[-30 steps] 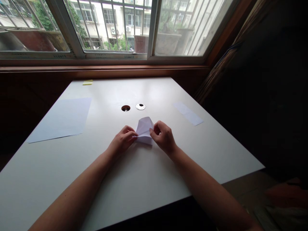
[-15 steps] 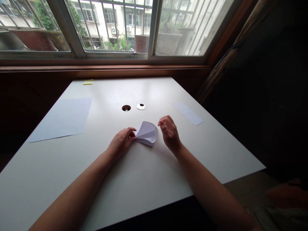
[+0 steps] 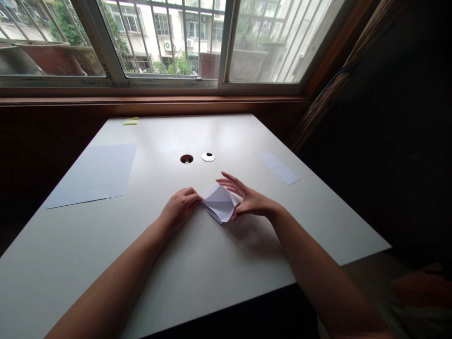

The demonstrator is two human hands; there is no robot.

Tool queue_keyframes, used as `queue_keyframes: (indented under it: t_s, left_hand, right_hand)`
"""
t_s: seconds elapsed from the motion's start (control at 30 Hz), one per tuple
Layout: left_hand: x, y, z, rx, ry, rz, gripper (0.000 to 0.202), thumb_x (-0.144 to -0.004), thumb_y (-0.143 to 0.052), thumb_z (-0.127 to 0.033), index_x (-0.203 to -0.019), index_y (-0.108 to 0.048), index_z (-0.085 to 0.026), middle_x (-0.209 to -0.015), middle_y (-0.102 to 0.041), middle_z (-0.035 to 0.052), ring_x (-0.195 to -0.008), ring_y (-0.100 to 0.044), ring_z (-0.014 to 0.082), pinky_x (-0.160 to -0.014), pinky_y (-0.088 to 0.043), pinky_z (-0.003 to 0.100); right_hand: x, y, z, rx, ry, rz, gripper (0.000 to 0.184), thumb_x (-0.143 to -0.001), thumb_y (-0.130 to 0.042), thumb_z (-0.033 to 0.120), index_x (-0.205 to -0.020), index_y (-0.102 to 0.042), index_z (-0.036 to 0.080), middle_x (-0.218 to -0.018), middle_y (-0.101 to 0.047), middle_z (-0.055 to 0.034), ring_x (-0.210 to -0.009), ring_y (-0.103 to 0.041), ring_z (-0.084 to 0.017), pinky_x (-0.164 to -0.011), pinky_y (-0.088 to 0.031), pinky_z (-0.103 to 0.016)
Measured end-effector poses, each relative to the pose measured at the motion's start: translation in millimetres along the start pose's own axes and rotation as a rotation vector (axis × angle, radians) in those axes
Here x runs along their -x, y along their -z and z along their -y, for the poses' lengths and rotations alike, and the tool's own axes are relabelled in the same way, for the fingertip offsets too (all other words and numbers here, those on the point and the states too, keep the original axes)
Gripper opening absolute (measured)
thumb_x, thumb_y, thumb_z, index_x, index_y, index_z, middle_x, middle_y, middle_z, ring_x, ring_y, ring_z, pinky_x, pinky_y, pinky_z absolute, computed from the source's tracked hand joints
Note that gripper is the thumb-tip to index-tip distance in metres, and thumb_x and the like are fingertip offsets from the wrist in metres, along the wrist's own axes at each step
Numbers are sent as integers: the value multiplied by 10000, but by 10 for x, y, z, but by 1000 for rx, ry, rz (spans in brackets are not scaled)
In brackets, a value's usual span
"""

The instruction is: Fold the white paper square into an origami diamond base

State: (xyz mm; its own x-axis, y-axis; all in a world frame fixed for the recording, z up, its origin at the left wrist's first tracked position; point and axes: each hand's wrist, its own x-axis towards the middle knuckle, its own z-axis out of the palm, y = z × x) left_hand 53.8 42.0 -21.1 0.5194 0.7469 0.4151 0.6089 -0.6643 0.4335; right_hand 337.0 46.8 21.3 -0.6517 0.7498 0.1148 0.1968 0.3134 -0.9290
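Observation:
A small folded sheet of white paper (image 3: 219,205) lies on the white table in front of me, its layers bulging apart. My left hand (image 3: 181,206) pinches the paper's left corner between thumb and fingers. On the other side, my right hand (image 3: 243,197) is spread around the paper's right end, fingers stretched over the far edge and thumb low at the near side. The thumb is at or very near the paper; whether it touches I cannot tell.
Flat white sheets (image 3: 95,174) lie at the left of the table (image 3: 197,282). A paper strip (image 3: 278,167) is at the right. Farther back are a round hole (image 3: 187,159), its metal cover (image 3: 208,156) and a yellow pad (image 3: 131,121). A window (image 3: 165,42) stands behind.
My right hand has opened from a curled shape and come left to the paper's right end. The paper has turned slightly and its folds have shifted, while my left hand still pinches its corner.

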Motion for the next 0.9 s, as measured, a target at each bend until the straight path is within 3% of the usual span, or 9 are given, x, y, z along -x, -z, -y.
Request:
queue_keyframes:
  t_s: [0.13, 0.3, 0.4, 0.57, 0.73, 0.83, 0.9]
  left_hand:
    - [1, 16, -3, -12, -8, 10, 207, -954, -528, -249, -979, -733, -242, -937, -658, 59, -855, -618, 191, -763, -488, 306]
    - [18, 11, 0, -24, -32, 4, 214, -957, -529, -251, -1002, -738, -242, -950, -651, 66, -858, -600, 194, -769, -489, 317]
    - [25, 1, 5, -44, -58, 5, 212, -957, -548, -277, -1072, -724, -256, -954, -646, 67, -851, -578, 194, -766, -488, 320]
    - [14, 0, -14, -71, -118, 45, 302, -956, -562, -286, -1240, -652, -335, -981, -637, 59, -835, -544, 188, -745, -485, 310]
    - [7, -5, -20, -86, -119, 44, 296, -968, -543, -290, -1231, -658, -362, -955, -630, 51, -797, -529, 173, -725, -472, 297]
    - [9, -15, -9, -81, -107, 35, 306, -963, -545, -260, -1222, -660, -375, -963, -626, 44, -797, -533, 166, -736, -469, 292]
    - [9, -21, -3, -81, -97, 38, 316, -959, -547, -251, -1222, -658, -386, -969, -624, 38, -803, -543, 165, -738, -465, 286]
  right_hand:
    - [83, -41, 18, 61, -130, 32, 1240, -561, -917, 289, -1547, -170, 376, -1517, -409, -102, -1375, -441, -296, -1098, -420, -464]
    - [92, -102, 9, 226, -123, -45, 958, -610, -881, 270, -1451, -424, 312, -1395, -547, -79, -1227, -569, -285, -1009, -495, -421]
    - [71, -110, -9, 270, -108, -38, 846, -654, -852, 284, -1411, -476, 292, -1317, -612, -77, -1149, -612, -283, -969, -511, -430]
    - [53, -98, -35, 319, -86, 3, 820, -696, -817, 308, -1431, -454, 294, -1349, -598, -84, -1172, -607, -286, -976, -507, -437]
    - [55, -54, -6, 322, -65, 45, 1008, -679, -844, 371, -1523, -297, 299, -1483, -458, -125, -1330, -487, -316, -1087, -424, -480]
    - [48, -9, 128, 245, -25, 40, 1113, -678, -852, 400, -1553, -167, 330, -1510, -401, -134, -1334, -485, -300, -1060, -461, -477]
    - [28, 13, 295, 255, 50, 7, 1106, -677, -852, 421, -1545, -169, 369, -1548, -331, -113, -1341, -474, -299, -1079, -447, -499]
